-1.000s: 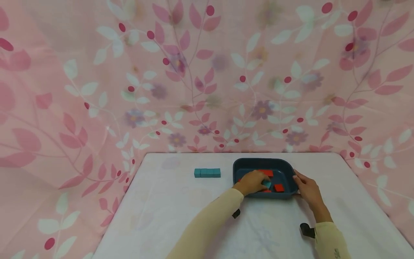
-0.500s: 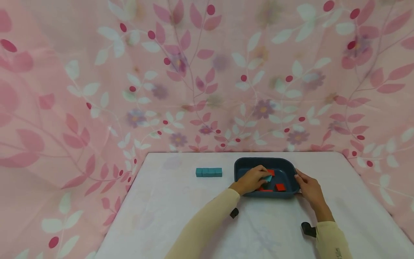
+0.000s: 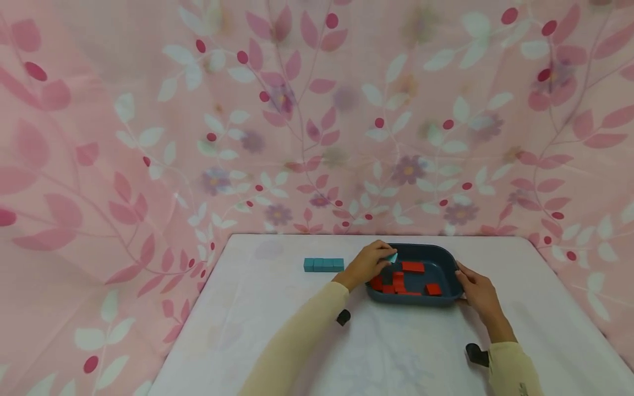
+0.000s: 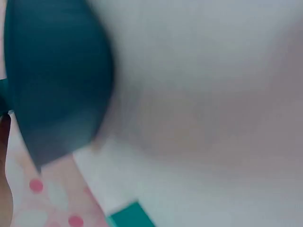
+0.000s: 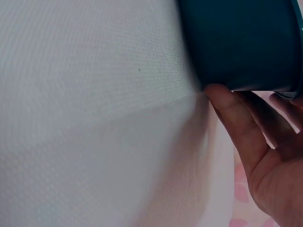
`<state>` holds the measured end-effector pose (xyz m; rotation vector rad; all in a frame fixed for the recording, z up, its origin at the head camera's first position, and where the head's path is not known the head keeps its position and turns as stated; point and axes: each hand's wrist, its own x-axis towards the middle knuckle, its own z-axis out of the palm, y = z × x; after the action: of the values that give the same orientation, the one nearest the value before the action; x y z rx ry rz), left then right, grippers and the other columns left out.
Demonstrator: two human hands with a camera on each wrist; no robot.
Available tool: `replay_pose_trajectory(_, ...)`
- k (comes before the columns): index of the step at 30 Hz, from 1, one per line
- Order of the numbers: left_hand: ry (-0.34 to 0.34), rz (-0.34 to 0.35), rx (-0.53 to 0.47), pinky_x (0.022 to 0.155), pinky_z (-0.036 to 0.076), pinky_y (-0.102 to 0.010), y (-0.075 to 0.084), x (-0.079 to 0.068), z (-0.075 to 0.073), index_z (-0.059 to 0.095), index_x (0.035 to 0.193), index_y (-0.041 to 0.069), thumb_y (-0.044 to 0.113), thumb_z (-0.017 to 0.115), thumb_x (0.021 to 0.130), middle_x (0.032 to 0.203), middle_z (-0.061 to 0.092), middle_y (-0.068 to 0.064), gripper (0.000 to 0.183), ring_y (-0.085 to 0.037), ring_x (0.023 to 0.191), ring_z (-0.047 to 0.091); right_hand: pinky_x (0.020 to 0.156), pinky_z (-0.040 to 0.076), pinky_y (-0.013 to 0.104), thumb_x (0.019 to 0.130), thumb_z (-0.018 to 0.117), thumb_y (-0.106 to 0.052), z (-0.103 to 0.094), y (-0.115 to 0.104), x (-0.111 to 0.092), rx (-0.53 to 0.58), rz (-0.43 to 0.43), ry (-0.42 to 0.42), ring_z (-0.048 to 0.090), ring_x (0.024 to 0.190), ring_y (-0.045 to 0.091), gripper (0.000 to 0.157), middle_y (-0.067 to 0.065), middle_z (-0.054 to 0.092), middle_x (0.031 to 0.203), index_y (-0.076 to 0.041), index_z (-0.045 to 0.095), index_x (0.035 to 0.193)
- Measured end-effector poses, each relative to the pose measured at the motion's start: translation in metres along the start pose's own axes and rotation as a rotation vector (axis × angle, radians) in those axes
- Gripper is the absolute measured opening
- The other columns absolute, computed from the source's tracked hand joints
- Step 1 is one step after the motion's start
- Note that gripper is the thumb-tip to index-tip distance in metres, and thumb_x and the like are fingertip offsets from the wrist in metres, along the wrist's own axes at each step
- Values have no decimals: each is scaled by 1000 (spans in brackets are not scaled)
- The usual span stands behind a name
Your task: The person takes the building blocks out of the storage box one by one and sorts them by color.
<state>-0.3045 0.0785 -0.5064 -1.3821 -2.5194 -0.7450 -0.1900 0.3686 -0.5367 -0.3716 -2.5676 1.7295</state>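
Observation:
In the head view a dark blue rectangular tray (image 3: 415,300) sits on the table with several red blocks (image 3: 413,267) inside. My left hand (image 3: 367,266) is over the tray's left end, pinching a small teal block (image 3: 393,258) between thumb and fingers at rim height. My right hand (image 3: 479,291) holds the tray's right end, thumb near the rim. The right wrist view has the right hand's fingers (image 5: 239,118) against the tray's outer wall (image 5: 241,47). In the left wrist view the tray's wall (image 4: 61,80) is large and blurred, the left hand only at the edge.
A row of teal blocks (image 3: 323,265) stands end to end on the table, left of the tray. White cloth covers the table (image 3: 257,308). Pink floral fabric (image 3: 317,121) hangs behind and at both sides.
My left hand has lifted the teal block from the tray's middle and moved left to its rim, uncovering more red blocks. The right hand stays on the tray. The view has shifted slightly.

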Motion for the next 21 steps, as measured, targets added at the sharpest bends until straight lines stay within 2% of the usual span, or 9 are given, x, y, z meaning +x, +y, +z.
replay_pose_trajectory(8,124,-13,0,100,41,-18,-37,-21,-41,63,129,2,7,69,90,122,59,-6,39,-15,114,56,68,59,37,104,40,-41,-1,0,-2,-27,-14,4,36,127,46,59,33,23,151,-10,27,152)
replay_pose_trajectory(15,125,-103,1,97,45,-23,-70,-52,-67,61,130,1,4,67,90,121,58,-10,40,-19,111,57,68,58,38,104,40,-41,-1,0,-1,-32,-11,-3,37,126,45,58,33,22,151,-11,26,152)
replay_pose_trajectory(21,155,-128,41,98,47,-32,-95,-80,-82,62,127,-4,2,68,89,119,60,-14,39,-25,111,58,68,58,38,104,39,-42,1,0,0,-29,-1,-9,36,128,45,59,32,21,152,-11,25,153)
